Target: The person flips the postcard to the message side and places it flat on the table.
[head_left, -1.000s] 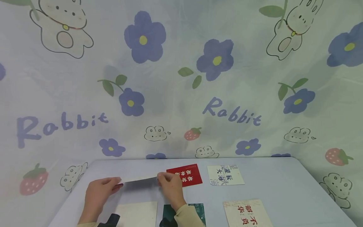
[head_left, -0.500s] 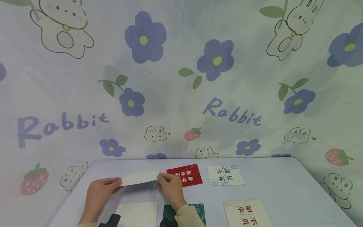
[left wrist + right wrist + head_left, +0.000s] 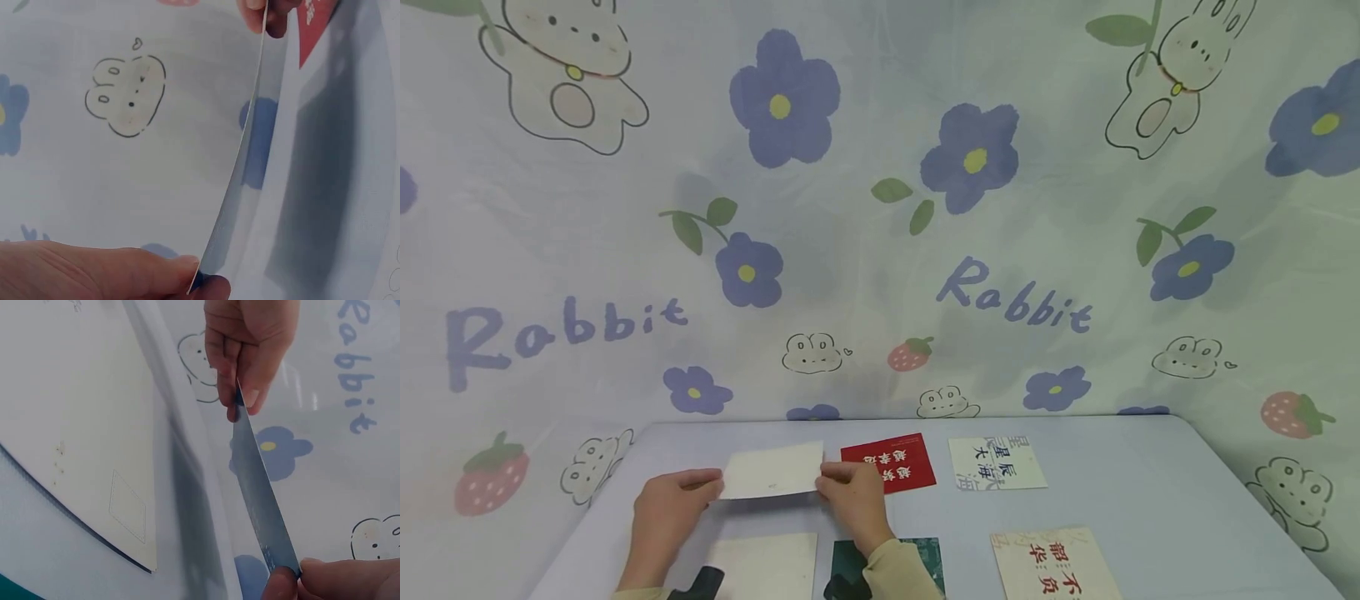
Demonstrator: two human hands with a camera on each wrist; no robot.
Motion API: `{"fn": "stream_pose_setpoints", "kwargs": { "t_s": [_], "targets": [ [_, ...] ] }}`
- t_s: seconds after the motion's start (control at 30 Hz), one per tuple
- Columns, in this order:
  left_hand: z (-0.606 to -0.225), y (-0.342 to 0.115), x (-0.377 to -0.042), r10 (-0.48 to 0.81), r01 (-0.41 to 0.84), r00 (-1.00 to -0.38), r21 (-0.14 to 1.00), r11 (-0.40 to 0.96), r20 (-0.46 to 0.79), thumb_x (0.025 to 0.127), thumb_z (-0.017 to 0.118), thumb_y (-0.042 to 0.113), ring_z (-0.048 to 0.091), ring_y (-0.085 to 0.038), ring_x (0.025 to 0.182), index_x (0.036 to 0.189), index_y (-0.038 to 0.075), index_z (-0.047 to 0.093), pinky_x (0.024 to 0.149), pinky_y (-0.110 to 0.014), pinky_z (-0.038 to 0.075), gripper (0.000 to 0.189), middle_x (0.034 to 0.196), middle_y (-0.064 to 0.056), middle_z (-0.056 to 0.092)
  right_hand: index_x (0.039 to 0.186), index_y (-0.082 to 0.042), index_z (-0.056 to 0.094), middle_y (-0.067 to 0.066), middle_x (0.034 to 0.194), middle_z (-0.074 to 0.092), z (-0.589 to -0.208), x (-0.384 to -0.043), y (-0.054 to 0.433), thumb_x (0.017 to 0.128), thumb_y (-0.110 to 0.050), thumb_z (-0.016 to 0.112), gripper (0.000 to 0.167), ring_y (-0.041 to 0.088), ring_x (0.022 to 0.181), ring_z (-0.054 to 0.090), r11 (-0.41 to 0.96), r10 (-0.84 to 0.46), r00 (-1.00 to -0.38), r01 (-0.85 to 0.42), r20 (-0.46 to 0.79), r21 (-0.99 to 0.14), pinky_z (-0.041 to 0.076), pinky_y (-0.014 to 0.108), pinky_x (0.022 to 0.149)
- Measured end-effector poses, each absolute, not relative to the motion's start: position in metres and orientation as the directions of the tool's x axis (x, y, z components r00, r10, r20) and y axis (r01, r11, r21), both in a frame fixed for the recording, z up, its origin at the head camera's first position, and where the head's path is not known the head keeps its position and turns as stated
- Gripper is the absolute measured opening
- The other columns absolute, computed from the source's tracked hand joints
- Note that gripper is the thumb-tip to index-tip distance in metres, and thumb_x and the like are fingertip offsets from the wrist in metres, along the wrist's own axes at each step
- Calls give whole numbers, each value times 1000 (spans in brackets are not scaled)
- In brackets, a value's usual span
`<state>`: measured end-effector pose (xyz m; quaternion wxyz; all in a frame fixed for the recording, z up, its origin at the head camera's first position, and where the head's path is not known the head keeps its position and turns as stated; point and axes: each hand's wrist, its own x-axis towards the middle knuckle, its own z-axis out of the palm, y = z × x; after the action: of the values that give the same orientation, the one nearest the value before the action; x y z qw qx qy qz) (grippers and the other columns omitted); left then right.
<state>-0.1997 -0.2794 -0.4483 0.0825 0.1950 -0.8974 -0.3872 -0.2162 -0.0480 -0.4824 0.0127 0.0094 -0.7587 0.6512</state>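
Observation:
Between my two hands a cream card [image 3: 773,471] is held over the back left of the table, its pale face showing in the head view. My left hand [image 3: 673,508] pinches its left end between thumb and fingers. On the opposite end, my right hand [image 3: 857,500] pinches it the same way. The left wrist view catches the card [image 3: 234,169] almost edge-on, slightly bowed, with a shadow on the tablecloth beside it. From the right wrist, its other side [image 3: 265,494] looks blue-grey with small pale marks.
A red card [image 3: 910,475] lies just beyond my right hand. Right of it is a white card with blue characters [image 3: 997,462]. Nearer are a cream card [image 3: 767,567], a dark green card [image 3: 925,554] partly under my right sleeve, and a cream card with red characters [image 3: 1052,562].
The held card has tilted: at first nearly edge-on with its shaded side showing, it now turns its pale face to the head camera. My left hand has shifted slightly right.

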Motion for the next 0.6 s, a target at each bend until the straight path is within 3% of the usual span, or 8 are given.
{"fn": "stream_pose_setpoints", "kwargs": {
  "t_s": [0.13, 0.4, 0.6],
  "targets": [
    [-447, -279, -199, -407, -287, -913, 718, 634, -6, 88, 72, 17, 57, -48, 116, 112, -4, 73, 88, -59, 48, 31, 109, -23, 72, 104, -6, 79, -1, 95, 74, -483, -217, -48, 86, -10, 79, 19, 10, 85, 63, 184, 1, -999, -34, 35, -982, 59, 26, 73],
    [-450, -277, -201, -414, -287, -910, 713, 639, 4, 88, 72, 15, 57, -48, 115, 113, -4, 72, 86, -58, 48, 31, 110, -24, 71, 105, -3, 78, -1, 91, 74, -484, -216, -48, 83, -7, 80, 22, 10, 80, 65, 181, 3, -1000, -23, 24, -983, 60, 29, 73],
    [-450, -273, -202, -428, -303, -904, 701, 645, 3, 89, 71, 12, 59, -47, 112, 113, -5, 71, 84, -56, 52, 29, 112, -25, 70, 109, -5, 76, 2, 99, 74, -485, -216, -49, 82, -8, 81, 28, 11, 82, 65, 194, 9, -1000, -12, 14, -981, 60, 31, 74]
  ]
}}
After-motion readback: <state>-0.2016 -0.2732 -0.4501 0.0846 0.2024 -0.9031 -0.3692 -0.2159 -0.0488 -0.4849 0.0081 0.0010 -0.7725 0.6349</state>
